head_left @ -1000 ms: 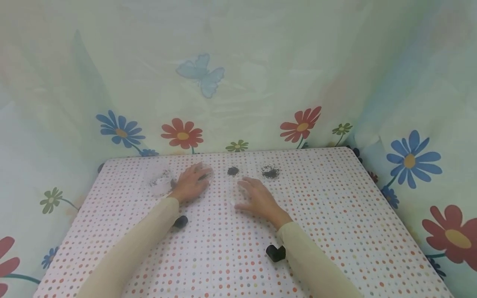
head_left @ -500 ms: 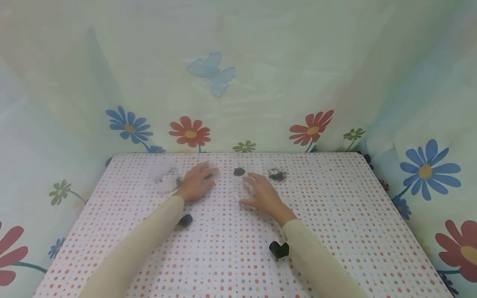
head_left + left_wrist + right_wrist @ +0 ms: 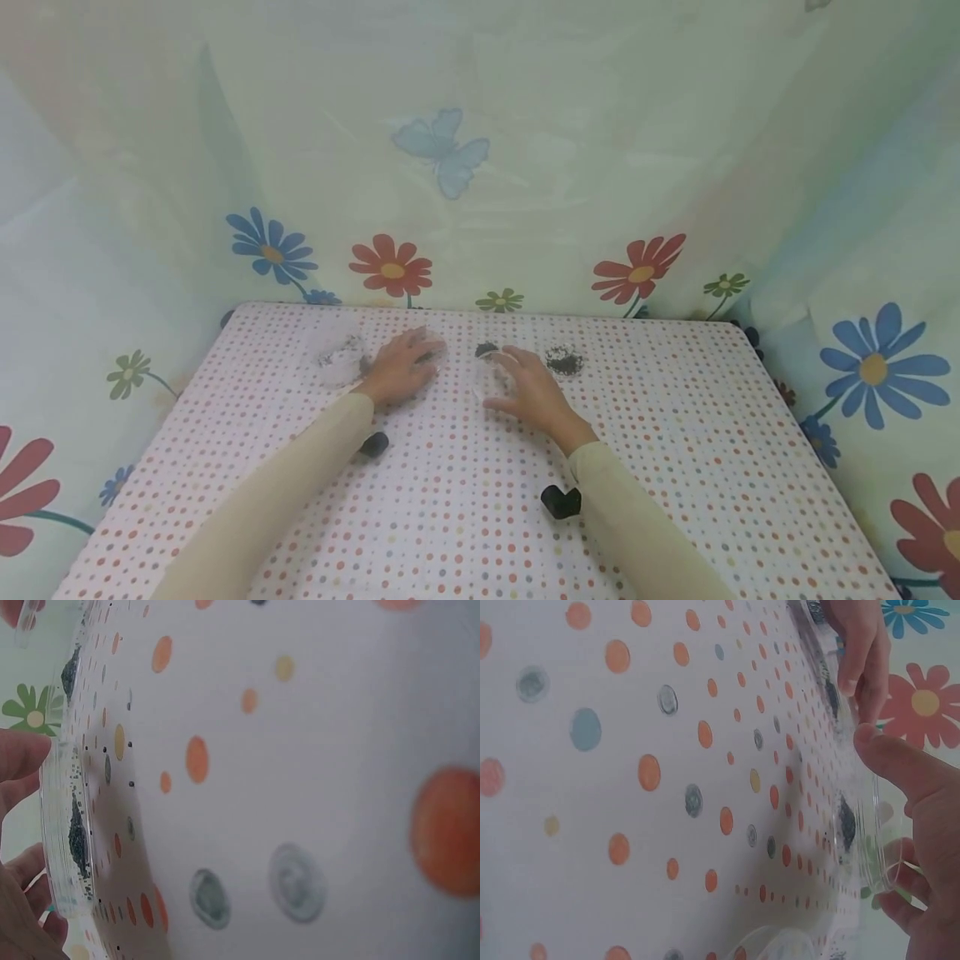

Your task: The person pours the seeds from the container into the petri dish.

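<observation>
My left hand (image 3: 402, 367) grips a clear petri dish (image 3: 56, 832) at the back of the table, thumb on one side and fingers on the other. Dark granules (image 3: 78, 838) are heaped inside that dish. With the thumb and fingers of my right hand (image 3: 534, 392) I hold a clear round lid or dish (image 3: 491, 382) by its rim. Just beyond it lies a pile of dark granules (image 3: 486, 348), partly hidden by my right fingers. In the right wrist view this pile (image 3: 846, 819) stands close behind the clear lid.
Another clear dish (image 3: 333, 360) with scattered granules lies left of my left hand. More dark granules (image 3: 564, 361) lie right of my right hand. Black wrist-camera parts (image 3: 561, 502) sit by the sleeves. A dotted cloth (image 3: 465, 517) covers the table; a flowered curtain (image 3: 525, 208) hangs behind.
The right hand has moved slightly away from me with the clear lid, up to the middle granule pile. The left hand stays on its dish. The head view has turned a little left.
</observation>
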Available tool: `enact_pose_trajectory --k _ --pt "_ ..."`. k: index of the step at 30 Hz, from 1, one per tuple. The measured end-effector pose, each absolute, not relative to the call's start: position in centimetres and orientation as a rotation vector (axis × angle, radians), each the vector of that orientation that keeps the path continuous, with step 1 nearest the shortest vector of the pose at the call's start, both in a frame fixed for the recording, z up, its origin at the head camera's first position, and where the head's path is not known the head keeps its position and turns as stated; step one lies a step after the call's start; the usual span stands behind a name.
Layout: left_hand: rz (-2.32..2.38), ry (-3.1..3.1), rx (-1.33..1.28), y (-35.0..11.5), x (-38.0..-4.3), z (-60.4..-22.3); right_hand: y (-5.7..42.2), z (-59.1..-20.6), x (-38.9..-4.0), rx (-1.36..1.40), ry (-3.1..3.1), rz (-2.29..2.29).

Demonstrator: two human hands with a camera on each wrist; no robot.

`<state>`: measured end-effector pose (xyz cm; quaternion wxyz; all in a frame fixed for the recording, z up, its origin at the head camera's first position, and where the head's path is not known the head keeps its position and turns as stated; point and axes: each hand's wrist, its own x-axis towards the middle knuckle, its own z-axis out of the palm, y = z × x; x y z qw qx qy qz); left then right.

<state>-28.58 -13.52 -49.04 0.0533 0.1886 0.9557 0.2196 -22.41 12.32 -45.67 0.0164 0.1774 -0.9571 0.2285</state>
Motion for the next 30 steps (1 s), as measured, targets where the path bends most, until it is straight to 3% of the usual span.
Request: enact_pose_trajectory --k 30 --pt "0.715 2.929 0.579 -13.7 -28.8 -50.0 11.9 -45.7 -24.3 0.505 -3.004 0.697"
